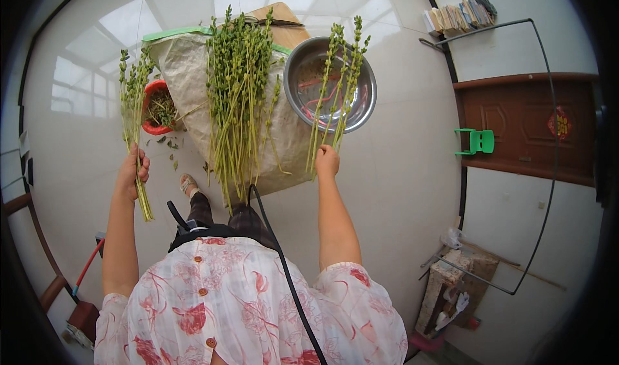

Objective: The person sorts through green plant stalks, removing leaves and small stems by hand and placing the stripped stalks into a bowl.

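Note:
My left hand (134,174) grips a bundle of green leafy stems (130,99), held upright with the cut ends below my fist. Several longer stems (333,89) are pinched in my right hand (327,160); their tops reach over a steel basin (370,109). Pink-red strips (319,94) lie inside that basin. Between my hands, a large heap of similar stems (239,89) rests on a pale woven sack (179,70) with a green edge. A few loose stems lie at the heap's right side.
Left of the sack stands a red-rimmed container (152,129) of plant scraps, with fallen leaves (171,145) near it. Beyond the sack lies a wooden board (290,14) with scissors (280,22). At right are a small green chair (481,141), a brown door (522,123) and a row of books (459,16).

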A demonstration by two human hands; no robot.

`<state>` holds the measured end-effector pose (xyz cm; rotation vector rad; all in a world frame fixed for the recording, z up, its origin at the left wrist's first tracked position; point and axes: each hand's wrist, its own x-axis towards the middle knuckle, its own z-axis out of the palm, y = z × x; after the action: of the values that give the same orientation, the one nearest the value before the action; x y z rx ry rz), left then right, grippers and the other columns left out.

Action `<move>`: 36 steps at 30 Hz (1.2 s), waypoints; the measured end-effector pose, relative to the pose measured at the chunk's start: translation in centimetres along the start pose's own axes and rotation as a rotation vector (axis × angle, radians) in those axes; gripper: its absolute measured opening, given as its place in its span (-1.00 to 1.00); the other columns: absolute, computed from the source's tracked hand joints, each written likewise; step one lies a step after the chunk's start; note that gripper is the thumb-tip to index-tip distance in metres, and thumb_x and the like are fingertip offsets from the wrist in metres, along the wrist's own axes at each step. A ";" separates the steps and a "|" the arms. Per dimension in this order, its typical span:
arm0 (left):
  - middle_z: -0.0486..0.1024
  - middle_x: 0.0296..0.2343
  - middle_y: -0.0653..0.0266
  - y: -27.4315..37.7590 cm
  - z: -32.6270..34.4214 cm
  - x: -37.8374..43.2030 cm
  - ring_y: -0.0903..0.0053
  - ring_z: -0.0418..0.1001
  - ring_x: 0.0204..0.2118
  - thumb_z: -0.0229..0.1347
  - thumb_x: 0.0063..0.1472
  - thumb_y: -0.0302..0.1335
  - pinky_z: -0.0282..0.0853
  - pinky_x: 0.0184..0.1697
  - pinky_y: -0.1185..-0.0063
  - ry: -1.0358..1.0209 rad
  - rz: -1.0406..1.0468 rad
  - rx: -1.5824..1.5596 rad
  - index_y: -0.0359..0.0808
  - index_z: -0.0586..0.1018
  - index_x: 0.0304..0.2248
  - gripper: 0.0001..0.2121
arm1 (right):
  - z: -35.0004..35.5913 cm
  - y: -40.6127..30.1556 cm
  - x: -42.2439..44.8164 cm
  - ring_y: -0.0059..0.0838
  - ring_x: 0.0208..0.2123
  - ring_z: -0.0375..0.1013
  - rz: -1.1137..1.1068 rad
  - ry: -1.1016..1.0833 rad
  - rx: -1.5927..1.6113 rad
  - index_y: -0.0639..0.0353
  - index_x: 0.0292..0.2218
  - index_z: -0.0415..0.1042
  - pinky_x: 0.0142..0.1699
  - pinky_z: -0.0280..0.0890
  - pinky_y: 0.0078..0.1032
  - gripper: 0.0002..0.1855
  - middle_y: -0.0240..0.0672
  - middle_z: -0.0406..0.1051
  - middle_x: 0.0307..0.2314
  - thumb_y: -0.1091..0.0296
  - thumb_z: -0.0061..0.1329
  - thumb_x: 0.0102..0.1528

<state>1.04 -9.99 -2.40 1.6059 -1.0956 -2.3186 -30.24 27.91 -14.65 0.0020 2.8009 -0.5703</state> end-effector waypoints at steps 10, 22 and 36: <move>0.25 -0.73 0.47 0.3 -2.2 0.2 0.83 0.03 -0.86 -0.16 0.12 -0.02 -0.05 -0.82 0.82 0.012 0.156 -0.196 -0.16 0.27 -0.52 -0.65 | 9.7 -1.3 -5.1 -0.51 -0.62 0.41 -0.377 -0.533 0.153 0.25 -0.21 0.35 -0.45 0.29 -0.56 -0.69 -0.23 0.43 -0.50 0.39 -0.15 -0.03; 0.27 -0.74 0.44 0.5 -4.7 -0.6 0.82 0.06 -0.86 -0.14 0.10 -0.01 -0.03 -0.81 0.82 0.069 0.168 -0.157 -0.16 0.26 -0.50 -0.64 | 14.2 -9.6 -6.4 -0.58 -0.73 0.31 0.138 -0.716 0.323 0.26 -0.12 0.24 -0.64 0.21 -0.61 -0.64 -0.32 0.38 -0.63 0.37 -0.16 0.03; 0.30 -0.74 0.40 0.7 -2.0 0.2 0.77 0.09 -0.86 -0.11 0.07 0.00 0.00 -0.81 0.78 -0.067 0.151 -0.176 -0.16 0.27 -0.51 -0.63 | 3.9 -8.1 -5.9 -0.74 -0.76 0.19 -0.106 -0.642 0.814 0.26 -0.23 0.38 -0.66 0.08 -0.75 -0.76 -0.41 0.35 -0.69 0.41 -0.17 0.04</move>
<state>2.45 -11.61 -2.49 1.3458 -0.9587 -2.3120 -23.97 19.32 -13.38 -0.1366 1.8170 -1.4000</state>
